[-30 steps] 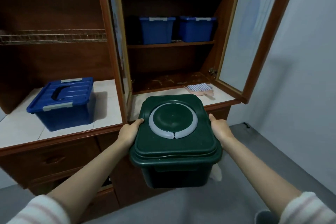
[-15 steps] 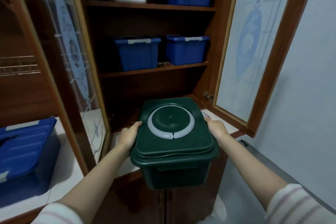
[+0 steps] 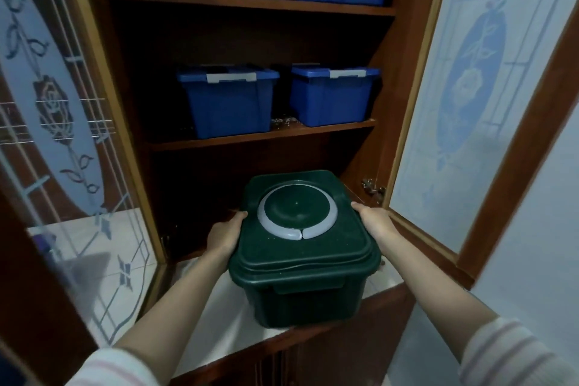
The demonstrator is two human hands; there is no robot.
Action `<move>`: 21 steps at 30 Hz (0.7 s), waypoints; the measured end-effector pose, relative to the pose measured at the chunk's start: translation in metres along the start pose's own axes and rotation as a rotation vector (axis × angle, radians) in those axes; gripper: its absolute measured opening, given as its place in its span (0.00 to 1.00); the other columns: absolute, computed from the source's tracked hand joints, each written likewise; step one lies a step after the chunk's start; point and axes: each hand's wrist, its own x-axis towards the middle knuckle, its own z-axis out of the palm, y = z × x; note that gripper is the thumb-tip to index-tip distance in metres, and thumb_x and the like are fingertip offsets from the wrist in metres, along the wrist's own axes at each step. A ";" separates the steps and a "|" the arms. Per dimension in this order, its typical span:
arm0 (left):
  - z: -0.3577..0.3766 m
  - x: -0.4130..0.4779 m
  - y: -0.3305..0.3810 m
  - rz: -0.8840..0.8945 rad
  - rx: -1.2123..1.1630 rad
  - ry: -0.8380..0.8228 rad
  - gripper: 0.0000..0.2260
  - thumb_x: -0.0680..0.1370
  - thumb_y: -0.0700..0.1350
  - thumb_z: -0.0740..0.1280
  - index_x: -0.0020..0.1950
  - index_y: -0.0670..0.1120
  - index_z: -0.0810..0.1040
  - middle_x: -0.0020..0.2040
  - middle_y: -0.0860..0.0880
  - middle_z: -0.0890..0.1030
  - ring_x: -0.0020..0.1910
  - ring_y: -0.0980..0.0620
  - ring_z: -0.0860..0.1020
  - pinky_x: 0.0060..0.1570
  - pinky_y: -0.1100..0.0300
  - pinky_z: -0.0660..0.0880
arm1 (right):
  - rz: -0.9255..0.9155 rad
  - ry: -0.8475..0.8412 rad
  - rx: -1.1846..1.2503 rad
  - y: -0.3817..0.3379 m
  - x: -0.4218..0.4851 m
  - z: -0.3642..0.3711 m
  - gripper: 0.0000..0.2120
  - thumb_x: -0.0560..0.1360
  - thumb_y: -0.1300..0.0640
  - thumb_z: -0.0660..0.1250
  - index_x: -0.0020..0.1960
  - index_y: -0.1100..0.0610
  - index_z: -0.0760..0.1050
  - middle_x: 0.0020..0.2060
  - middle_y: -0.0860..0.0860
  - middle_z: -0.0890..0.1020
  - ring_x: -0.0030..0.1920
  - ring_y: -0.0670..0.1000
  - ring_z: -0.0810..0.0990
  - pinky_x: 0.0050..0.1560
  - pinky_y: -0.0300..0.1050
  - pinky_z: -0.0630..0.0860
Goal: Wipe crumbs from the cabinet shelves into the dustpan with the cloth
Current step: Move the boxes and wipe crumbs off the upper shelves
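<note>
L hand & R hand: each grip clamped on a side of green box. Box upright, long axis near-far, over bench front, far end at cabinet lowest opening.

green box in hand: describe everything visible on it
The green box is dark, plastic-looking, rectangular with rounded corners, lid closed. A grey ring in two halves frames a round recess on the lid. The left hand and right hand grip its sides at the lid rim, holding it roughly upright over the counter edge, before the lowest cabinet opening. Whether its base touches the counter is unclear.
</note>
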 end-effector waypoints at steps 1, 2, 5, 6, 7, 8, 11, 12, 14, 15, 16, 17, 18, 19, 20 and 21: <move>0.000 0.005 0.002 -0.007 0.008 0.004 0.16 0.75 0.54 0.66 0.51 0.40 0.78 0.49 0.41 0.81 0.48 0.43 0.80 0.51 0.53 0.77 | -0.006 -0.008 0.002 -0.002 0.008 0.002 0.14 0.79 0.52 0.63 0.52 0.63 0.76 0.39 0.56 0.80 0.38 0.54 0.78 0.35 0.44 0.72; 0.002 0.013 0.003 -0.011 -0.002 0.019 0.17 0.74 0.54 0.67 0.51 0.40 0.78 0.50 0.41 0.81 0.48 0.42 0.80 0.52 0.52 0.77 | -0.014 -0.023 -0.012 -0.006 0.022 0.006 0.15 0.78 0.52 0.63 0.53 0.65 0.76 0.39 0.56 0.80 0.39 0.55 0.79 0.37 0.45 0.73; 0.007 0.035 0.006 -0.027 -0.041 0.072 0.16 0.74 0.53 0.67 0.51 0.39 0.78 0.49 0.40 0.81 0.48 0.42 0.80 0.52 0.51 0.77 | -0.043 -0.067 -0.056 -0.017 0.059 0.018 0.18 0.78 0.52 0.64 0.56 0.67 0.76 0.43 0.59 0.81 0.44 0.58 0.80 0.47 0.48 0.76; 0.008 0.040 0.007 -0.029 -0.055 0.087 0.15 0.75 0.52 0.67 0.48 0.40 0.78 0.49 0.40 0.81 0.47 0.42 0.80 0.52 0.52 0.77 | -0.052 -0.081 -0.065 -0.019 0.070 0.022 0.18 0.77 0.52 0.64 0.56 0.67 0.76 0.45 0.59 0.82 0.45 0.59 0.81 0.49 0.49 0.77; 0.009 0.047 0.010 -0.029 -0.072 0.103 0.14 0.75 0.52 0.67 0.46 0.40 0.78 0.48 0.40 0.81 0.47 0.42 0.80 0.50 0.52 0.77 | -0.057 -0.098 -0.082 -0.022 0.082 0.027 0.18 0.77 0.52 0.65 0.57 0.67 0.76 0.46 0.60 0.82 0.47 0.59 0.81 0.52 0.51 0.77; 0.010 0.053 0.012 -0.025 -0.083 0.119 0.13 0.76 0.51 0.67 0.46 0.40 0.78 0.48 0.40 0.81 0.46 0.42 0.80 0.48 0.53 0.77 | -0.060 -0.103 -0.096 -0.025 0.092 0.032 0.19 0.77 0.51 0.65 0.57 0.66 0.76 0.47 0.60 0.82 0.48 0.60 0.81 0.54 0.52 0.77; 0.012 0.069 0.020 -0.028 -0.114 0.167 0.16 0.76 0.51 0.67 0.49 0.37 0.78 0.46 0.39 0.81 0.45 0.41 0.80 0.45 0.53 0.77 | -0.066 -0.116 -0.122 -0.034 0.118 0.045 0.20 0.77 0.49 0.65 0.54 0.67 0.77 0.49 0.61 0.82 0.51 0.62 0.81 0.56 0.55 0.76; 0.012 0.074 0.023 -0.027 -0.119 0.183 0.16 0.77 0.51 0.66 0.50 0.37 0.79 0.45 0.39 0.81 0.45 0.40 0.80 0.45 0.52 0.77 | -0.072 -0.120 -0.136 -0.036 0.127 0.050 0.20 0.77 0.49 0.65 0.54 0.67 0.77 0.49 0.62 0.82 0.51 0.62 0.81 0.55 0.55 0.76; 0.011 0.084 0.028 -0.018 -0.102 0.221 0.16 0.79 0.50 0.63 0.52 0.36 0.78 0.42 0.40 0.81 0.42 0.41 0.79 0.45 0.53 0.76 | -0.082 -0.137 -0.154 -0.039 0.143 0.061 0.21 0.76 0.48 0.65 0.54 0.67 0.77 0.49 0.62 0.82 0.50 0.61 0.81 0.54 0.53 0.76; 0.009 0.088 0.031 -0.014 -0.088 0.241 0.17 0.80 0.49 0.62 0.52 0.35 0.78 0.41 0.40 0.80 0.41 0.42 0.79 0.44 0.53 0.75 | -0.086 -0.149 -0.154 -0.042 0.148 0.066 0.22 0.76 0.47 0.65 0.54 0.67 0.77 0.49 0.62 0.82 0.50 0.61 0.81 0.53 0.53 0.76; 0.007 0.093 0.033 -0.011 -0.083 0.257 0.17 0.80 0.49 0.60 0.53 0.35 0.77 0.41 0.40 0.79 0.41 0.42 0.78 0.44 0.53 0.74 | -0.091 -0.162 -0.152 -0.044 0.156 0.073 0.21 0.76 0.48 0.65 0.54 0.67 0.77 0.50 0.61 0.82 0.50 0.60 0.81 0.53 0.52 0.76; 0.005 0.097 0.035 -0.014 -0.089 0.268 0.16 0.81 0.49 0.59 0.54 0.35 0.77 0.42 0.39 0.79 0.43 0.41 0.78 0.45 0.53 0.74 | -0.089 -0.176 -0.146 -0.046 0.162 0.079 0.21 0.76 0.48 0.65 0.55 0.67 0.76 0.50 0.61 0.82 0.50 0.60 0.80 0.53 0.52 0.76; 0.003 0.101 0.036 -0.018 -0.103 0.284 0.16 0.81 0.48 0.59 0.54 0.35 0.76 0.44 0.39 0.79 0.45 0.41 0.78 0.47 0.52 0.74 | -0.086 -0.188 -0.142 -0.048 0.168 0.086 0.21 0.76 0.48 0.65 0.56 0.67 0.76 0.50 0.60 0.81 0.50 0.60 0.80 0.53 0.51 0.76; 0.001 0.104 0.037 -0.022 -0.112 0.300 0.15 0.81 0.48 0.58 0.54 0.36 0.76 0.45 0.38 0.79 0.46 0.40 0.78 0.48 0.52 0.74 | -0.081 -0.199 -0.141 -0.050 0.172 0.091 0.20 0.77 0.49 0.65 0.56 0.66 0.76 0.49 0.60 0.81 0.51 0.61 0.80 0.53 0.51 0.75; 0.000 0.106 0.038 -0.023 -0.115 0.312 0.15 0.82 0.47 0.58 0.52 0.36 0.76 0.45 0.39 0.79 0.46 0.41 0.78 0.48 0.52 0.74 | -0.084 -0.210 -0.136 -0.051 0.177 0.096 0.20 0.77 0.49 0.65 0.55 0.67 0.77 0.49 0.61 0.81 0.51 0.61 0.80 0.53 0.51 0.75; -0.002 0.107 0.039 -0.023 -0.111 0.322 0.14 0.82 0.47 0.58 0.50 0.37 0.76 0.44 0.39 0.79 0.44 0.41 0.78 0.46 0.53 0.74 | -0.085 -0.217 -0.129 -0.053 0.180 0.101 0.19 0.77 0.50 0.66 0.55 0.67 0.77 0.49 0.62 0.81 0.51 0.61 0.80 0.54 0.51 0.75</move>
